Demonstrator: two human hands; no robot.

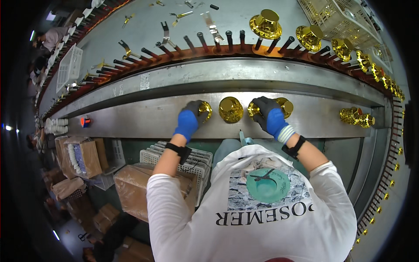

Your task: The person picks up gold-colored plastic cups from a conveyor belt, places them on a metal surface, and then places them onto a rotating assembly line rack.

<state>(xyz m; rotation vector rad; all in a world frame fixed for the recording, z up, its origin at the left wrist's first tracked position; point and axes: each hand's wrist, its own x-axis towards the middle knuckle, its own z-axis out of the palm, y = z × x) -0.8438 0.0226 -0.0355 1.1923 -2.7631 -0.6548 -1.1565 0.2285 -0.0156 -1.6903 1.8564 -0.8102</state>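
My left hand, in a blue and dark grey glove, is closed on a shiny gold flared cup over the metal bench. Between my hands, gold cups stand upside down on the bench, apparently nested. My right hand, gloved alike, has its fingers wrapped round another gold flared cup. Just beyond that hand's right side, a further gold cup shows, partly hidden by the glove; whether the hand touches it is unclear.
Beyond the bench runs a curved conveyor with dark upright pegs, some bearing gold cups. More gold cups lie at the bench's right end. A small orange and blue object sits left. White crates and cartons stand below left.
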